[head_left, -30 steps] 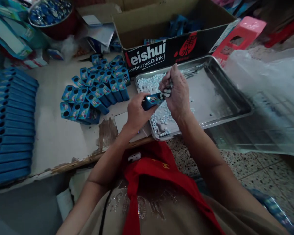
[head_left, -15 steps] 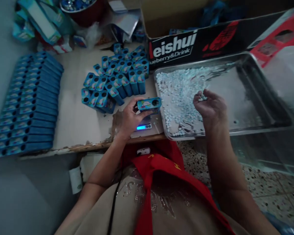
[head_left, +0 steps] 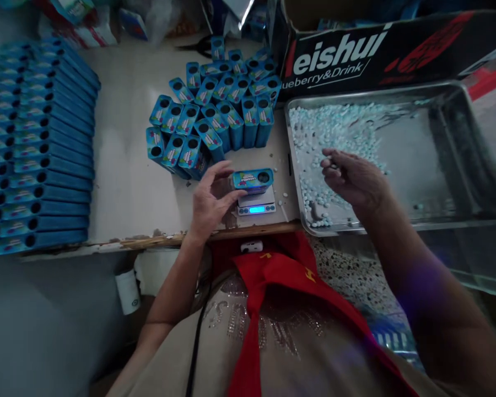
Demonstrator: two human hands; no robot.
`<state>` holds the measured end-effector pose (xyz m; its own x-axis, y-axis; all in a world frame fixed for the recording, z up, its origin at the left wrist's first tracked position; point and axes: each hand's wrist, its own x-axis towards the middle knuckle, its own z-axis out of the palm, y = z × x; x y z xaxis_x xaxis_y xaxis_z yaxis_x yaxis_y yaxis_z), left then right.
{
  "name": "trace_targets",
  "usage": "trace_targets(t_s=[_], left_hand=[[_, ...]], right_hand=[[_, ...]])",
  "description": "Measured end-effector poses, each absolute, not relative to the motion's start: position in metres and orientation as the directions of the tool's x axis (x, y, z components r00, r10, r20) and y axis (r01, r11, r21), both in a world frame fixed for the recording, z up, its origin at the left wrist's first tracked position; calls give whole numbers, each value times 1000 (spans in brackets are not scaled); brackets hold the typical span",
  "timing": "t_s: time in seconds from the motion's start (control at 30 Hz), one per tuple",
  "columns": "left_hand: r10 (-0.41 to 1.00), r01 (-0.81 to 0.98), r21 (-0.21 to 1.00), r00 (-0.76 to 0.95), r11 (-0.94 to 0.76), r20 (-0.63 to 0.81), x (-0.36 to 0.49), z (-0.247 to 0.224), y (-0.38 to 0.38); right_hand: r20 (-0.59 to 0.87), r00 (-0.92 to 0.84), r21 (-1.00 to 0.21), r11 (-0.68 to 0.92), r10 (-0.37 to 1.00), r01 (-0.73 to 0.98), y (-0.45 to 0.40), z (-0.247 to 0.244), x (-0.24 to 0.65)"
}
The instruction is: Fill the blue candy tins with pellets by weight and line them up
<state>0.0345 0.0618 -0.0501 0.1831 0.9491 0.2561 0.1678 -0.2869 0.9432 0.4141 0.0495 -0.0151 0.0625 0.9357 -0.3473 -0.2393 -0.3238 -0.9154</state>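
A blue candy box [head_left: 252, 180] with a round hole in its top rests on a small digital scale [head_left: 256, 205] whose display glows blue. My left hand [head_left: 213, 196] is open at the box's left end, thumb and fingers apart, its fingertips close to the box. Over the metal tray [head_left: 400, 223], my right hand [head_left: 353, 176] is closed with curled fingers around a few small candies, mostly hidden. Pale blue and white candies [head_left: 334, 129] lie scattered across the tray's left half.
Several blue boxes [head_left: 227, 124] with open holes stand grouped behind the scale. Long rows of similar boxes [head_left: 62, 143] fill the left side. Black-handled pliers or scissors [head_left: 198, 47] lie at the back. A black printed carton [head_left: 334, 60] stands behind the tray. The wooden table edge [head_left: 169, 240] runs in front.
The box has gone from my left hand's grip down onto the scale, and the left fingers have spread away from it. My right hand has turned over, its fingers curling further above the tray.
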Motion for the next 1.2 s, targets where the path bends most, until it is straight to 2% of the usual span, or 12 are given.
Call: trace_targets(t_s=[0.07, 0.17, 0.5, 0.83, 1.07, 1.13, 1.2], left_hand=[[965, 200, 946, 119, -254, 234, 17, -46, 58], [983, 234, 955, 31, -184, 182, -7, -46, 52], [975, 252, 944, -6, -215, 224, -22, -54, 26], [976, 200, 957, -17, -209, 217, -26, -64, 31], [968, 228, 941, 32, -249, 248, -13, -56, 28], [951, 283, 909, 48, -305, 304, -6, -52, 30], [904, 375, 827, 88, -419, 418, 5, -44, 34]], right_hand=[[-421, 16, -886, -407, 907, -223, 49, 6, 392], [-446, -85, -876, -454, 891, -162, 58, 32, 364], [-406, -238, -908, -420, 882, -7, 66, 79, 335], [-372, -190, -924, -343, 908, 169, 62, 92, 325], [-310, -195, -940, -270, 930, 208, 62, 98, 318], [-311, -192, -937, -266, 931, 225, 62, 99, 316], [-305, -187, -940, -264, 934, 214, 63, 101, 317]])
